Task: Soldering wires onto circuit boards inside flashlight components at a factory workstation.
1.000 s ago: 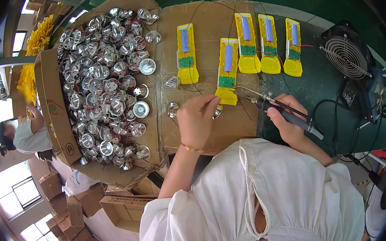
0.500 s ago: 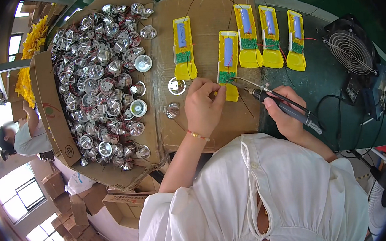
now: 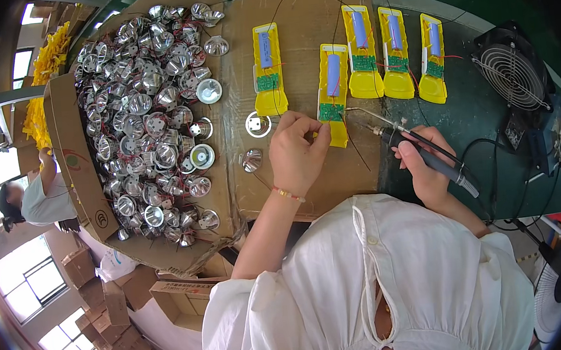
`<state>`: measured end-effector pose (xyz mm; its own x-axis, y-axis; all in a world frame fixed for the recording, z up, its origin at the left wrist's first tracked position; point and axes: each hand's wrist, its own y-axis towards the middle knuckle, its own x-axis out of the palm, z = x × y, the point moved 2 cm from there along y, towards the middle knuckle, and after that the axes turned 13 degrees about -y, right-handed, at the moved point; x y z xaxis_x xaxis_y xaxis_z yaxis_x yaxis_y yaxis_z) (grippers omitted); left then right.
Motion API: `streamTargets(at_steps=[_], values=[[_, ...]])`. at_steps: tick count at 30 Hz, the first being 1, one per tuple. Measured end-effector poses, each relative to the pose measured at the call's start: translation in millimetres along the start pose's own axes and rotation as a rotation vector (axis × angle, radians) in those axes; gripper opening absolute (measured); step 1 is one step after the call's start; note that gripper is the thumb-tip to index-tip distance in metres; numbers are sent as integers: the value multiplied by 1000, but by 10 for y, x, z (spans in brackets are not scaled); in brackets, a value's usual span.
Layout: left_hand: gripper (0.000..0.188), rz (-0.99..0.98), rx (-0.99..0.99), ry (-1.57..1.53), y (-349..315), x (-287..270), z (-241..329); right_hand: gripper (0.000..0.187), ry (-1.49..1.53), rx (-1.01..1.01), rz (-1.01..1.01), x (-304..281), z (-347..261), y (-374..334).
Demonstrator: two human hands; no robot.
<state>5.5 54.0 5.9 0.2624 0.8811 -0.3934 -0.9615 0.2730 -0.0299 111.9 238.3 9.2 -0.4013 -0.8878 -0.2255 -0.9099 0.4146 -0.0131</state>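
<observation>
My right hand (image 3: 426, 162) grips a soldering iron (image 3: 436, 161) with a dark handle; a thin bent metal tube runs beside it, its end near the green circuit board (image 3: 330, 112). The iron's tip is off to the right of that board. Board and purple battery cell (image 3: 333, 76) sit in a yellow casing (image 3: 338, 133) lying on cardboard. My left hand (image 3: 300, 150) is closed in a pinch at the casing's lower left edge; what its fingertips hold is hidden. Left of it lie a silver reflector cup (image 3: 251, 160) and a white-rimmed one (image 3: 258, 125).
Several similar yellow casings (image 3: 365, 86) with cells and boards line the far side. A cardboard tray (image 3: 230, 209) of silver reflectors stands left. At right are a black fan (image 3: 510, 68) and dark cables (image 3: 493, 183). Another person (image 3: 45, 195) is at far left.
My right hand and the soldering iron have shifted a little to the right, drawing the tip away from the board. My left hand has barely moved.
</observation>
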Motion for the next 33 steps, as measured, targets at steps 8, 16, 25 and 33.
streamTargets(at_steps=[8, 16, 25, 33], values=[[10, 218, 224, 216, -121, -777, 298, 14, -21, -30, -24, -83, -11, 9], [14, 143, -65, 165, -342, -457, 57, 13, -28, -56, -79, -59, 6, -23], [11, 74, 65, -44, -67, -64, -31, 13, -72, -26, -17, -10, 27, -17], [11, 0, 37, 66, 8, 30, 7, 14, -23, 19, -9, 106, 14, 88]])
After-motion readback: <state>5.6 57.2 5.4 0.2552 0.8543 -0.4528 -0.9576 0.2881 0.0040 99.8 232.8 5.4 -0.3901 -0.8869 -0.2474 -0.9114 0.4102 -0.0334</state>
